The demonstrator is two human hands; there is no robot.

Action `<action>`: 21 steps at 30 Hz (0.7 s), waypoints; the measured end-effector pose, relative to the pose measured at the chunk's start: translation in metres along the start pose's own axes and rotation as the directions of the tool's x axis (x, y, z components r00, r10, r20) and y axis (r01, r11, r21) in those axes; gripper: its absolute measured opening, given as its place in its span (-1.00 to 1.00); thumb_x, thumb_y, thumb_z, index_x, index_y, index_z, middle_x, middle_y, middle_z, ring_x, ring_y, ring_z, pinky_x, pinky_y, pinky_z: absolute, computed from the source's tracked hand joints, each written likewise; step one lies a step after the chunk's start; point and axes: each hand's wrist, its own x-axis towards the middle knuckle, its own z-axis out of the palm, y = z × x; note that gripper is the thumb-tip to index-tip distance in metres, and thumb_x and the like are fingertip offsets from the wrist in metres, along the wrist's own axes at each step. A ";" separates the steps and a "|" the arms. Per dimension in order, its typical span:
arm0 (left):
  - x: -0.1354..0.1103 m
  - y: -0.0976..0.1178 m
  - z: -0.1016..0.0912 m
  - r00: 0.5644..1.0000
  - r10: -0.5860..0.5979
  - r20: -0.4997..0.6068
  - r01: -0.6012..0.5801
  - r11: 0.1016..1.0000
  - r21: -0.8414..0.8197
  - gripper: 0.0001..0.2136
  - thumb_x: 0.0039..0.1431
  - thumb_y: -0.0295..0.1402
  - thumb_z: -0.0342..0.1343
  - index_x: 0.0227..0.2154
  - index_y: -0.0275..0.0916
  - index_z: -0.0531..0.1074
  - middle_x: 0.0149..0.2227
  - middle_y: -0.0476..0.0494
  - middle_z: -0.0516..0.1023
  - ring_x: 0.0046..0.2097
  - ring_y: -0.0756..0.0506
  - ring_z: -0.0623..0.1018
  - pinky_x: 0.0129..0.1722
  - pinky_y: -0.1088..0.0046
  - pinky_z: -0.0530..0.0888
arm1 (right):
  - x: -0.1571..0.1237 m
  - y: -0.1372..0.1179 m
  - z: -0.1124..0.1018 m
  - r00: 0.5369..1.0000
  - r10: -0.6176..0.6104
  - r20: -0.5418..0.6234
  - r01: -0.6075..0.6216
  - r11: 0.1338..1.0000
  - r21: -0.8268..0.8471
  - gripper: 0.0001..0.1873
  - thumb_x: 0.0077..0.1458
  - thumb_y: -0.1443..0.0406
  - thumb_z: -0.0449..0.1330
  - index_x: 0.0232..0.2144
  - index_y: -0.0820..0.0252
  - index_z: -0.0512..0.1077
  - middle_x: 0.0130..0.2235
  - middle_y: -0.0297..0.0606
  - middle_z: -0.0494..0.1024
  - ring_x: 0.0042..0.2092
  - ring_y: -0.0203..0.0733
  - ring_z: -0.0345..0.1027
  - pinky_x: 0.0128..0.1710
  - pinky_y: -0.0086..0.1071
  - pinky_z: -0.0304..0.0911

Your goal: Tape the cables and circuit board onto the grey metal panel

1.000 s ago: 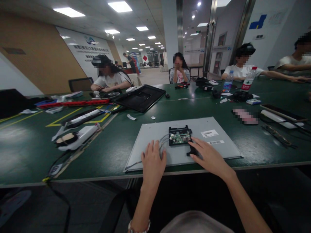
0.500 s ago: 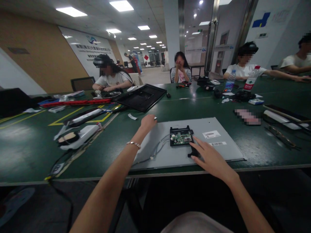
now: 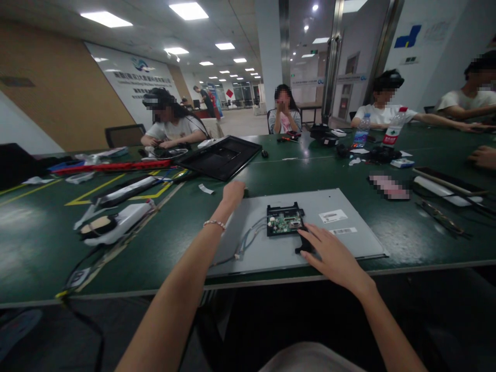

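Curling at far-left corner of panel (image 3: 349,243), left hand (image 3: 233,190), grasp unclear; right hand (image 3: 329,253) spread flat near front edge.

black monitor frame (image 3: 220,155), water bottle (image 3: 392,129), red bar (image 3: 116,166)

Bright ceiling panels (image 3: 189,10) at twelve o'clock light my green table (image 3: 174,243), with glare at nine o'clock; edges bend, soft blur throughout.

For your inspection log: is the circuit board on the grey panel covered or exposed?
Exposed: the circuit board shows bare green components within its black frame, nothing over it.
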 end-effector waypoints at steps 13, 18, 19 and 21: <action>-0.039 0.137 -0.045 0.903 0.411 0.124 -0.421 0.905 0.060 -0.76 0.24 -0.50 0.00 -0.21 -0.25 0.58 -0.23 -0.27 0.63 -0.14 -0.14 0.60 -0.19 0.43 0.45 | -0.001 0.001 0.001 1.000 0.007 -0.003 -0.007 1.000 0.011 -0.44 0.26 0.12 0.03 0.27 0.08 0.18 0.30 -0.12 0.23 0.31 0.01 0.07 0.26 0.00 0.07; -0.045 0.147 -0.042 0.881 0.449 0.148 -0.460 0.887 0.047 -0.80 0.21 -0.53 0.04 -0.26 -0.30 0.59 -0.25 -0.30 0.62 -0.15 -0.13 0.60 -0.17 0.44 0.45 | 0.000 0.001 0.002 1.000 0.005 0.003 -0.005 1.000 0.006 -0.44 0.26 0.12 0.02 0.27 0.09 0.18 0.30 -0.11 0.22 0.30 0.02 0.08 0.26 0.01 0.08; -0.045 0.146 -0.041 0.878 0.457 0.144 -0.467 0.883 0.042 -0.79 0.21 -0.53 0.04 -0.26 -0.30 0.59 -0.24 -0.31 0.62 -0.15 -0.13 0.60 -0.17 0.44 0.45 | 0.000 0.001 0.001 1.000 0.005 0.004 -0.005 1.000 0.007 -0.44 0.27 0.12 0.01 0.27 0.09 0.18 0.30 -0.12 0.22 0.30 0.02 0.07 0.26 0.00 0.07; -0.045 0.145 -0.038 0.875 0.465 0.132 -0.472 0.881 0.028 -0.78 0.21 -0.52 0.03 -0.26 -0.30 0.59 -0.24 -0.33 0.62 -0.15 -0.15 0.60 -0.19 0.42 0.46 | 0.000 0.000 0.001 1.000 0.006 0.001 -0.006 1.000 0.015 -0.45 0.27 0.12 0.01 0.27 0.09 0.18 0.30 -0.12 0.22 0.31 0.02 0.07 0.26 0.01 0.06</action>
